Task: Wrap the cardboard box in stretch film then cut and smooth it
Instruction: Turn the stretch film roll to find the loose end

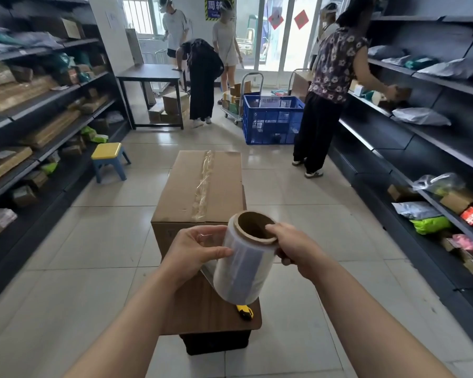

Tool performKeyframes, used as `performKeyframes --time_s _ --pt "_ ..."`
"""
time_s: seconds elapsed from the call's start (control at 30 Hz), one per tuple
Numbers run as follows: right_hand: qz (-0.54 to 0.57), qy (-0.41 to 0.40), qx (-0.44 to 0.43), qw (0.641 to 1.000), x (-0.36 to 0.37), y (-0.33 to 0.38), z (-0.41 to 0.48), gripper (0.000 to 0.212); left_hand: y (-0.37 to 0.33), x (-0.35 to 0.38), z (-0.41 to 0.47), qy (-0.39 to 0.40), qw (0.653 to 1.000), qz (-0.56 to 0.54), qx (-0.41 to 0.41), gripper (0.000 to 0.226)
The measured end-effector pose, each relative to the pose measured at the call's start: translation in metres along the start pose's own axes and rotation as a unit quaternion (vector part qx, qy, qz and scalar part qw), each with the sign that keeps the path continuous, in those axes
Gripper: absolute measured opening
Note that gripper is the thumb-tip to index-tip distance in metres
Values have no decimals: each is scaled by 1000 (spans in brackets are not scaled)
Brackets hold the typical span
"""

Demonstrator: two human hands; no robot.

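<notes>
**Film roll in both my hands, above the box**

I hold the roll of clear stretch film on its brown cardboard core (242,257) up in front of me, tilted so its open top end faces the camera. My right hand (292,248) grips that top rim, with the thumb hooked into the hollow core and the other fingers curled around the outside. My left hand (195,251) lies against the roll's side, thumb and fingers pinching the loose edge of the film.

The long brown cardboard box (205,186), sealed down its middle with a strip of clear tape, sits just beyond my hands on a dark wood-grain board (202,309). That board rests on a black crate (216,343) standing on the pale tiled floor. A yellow utility knife (245,312) lies on the board near its right edge, partly hidden beneath the roll.
</notes>
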State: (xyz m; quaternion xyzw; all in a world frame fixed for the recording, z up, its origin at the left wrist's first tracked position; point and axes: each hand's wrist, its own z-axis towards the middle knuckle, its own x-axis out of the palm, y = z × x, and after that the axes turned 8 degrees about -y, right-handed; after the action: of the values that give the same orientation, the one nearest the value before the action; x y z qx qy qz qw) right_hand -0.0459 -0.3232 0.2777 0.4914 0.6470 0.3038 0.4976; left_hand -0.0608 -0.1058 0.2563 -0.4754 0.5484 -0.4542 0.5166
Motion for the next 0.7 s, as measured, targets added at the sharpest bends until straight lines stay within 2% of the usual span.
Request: performKeyframes --time_s 0.13,0.2,0.3,0.37,0.7 --pt "2 -48 5 999 8 -4 3 27 6 -12 0 39 998 9 -41 48" --pt "1 -62 10 998 11 -6 4 29 12 -20 1 50 995 54 -61 48" --pt "-5 -81 9 997 13 -7 8 31 21 -27 0 37 992 99 -62 18" --pt "-7 -99 10 995 12 -8 12 29 23 -29 -1 18 994 89 -61 9" --pt "-35 -159 18 986 23 -19 37 25 43 -31 7 -50 980 170 -86 14"
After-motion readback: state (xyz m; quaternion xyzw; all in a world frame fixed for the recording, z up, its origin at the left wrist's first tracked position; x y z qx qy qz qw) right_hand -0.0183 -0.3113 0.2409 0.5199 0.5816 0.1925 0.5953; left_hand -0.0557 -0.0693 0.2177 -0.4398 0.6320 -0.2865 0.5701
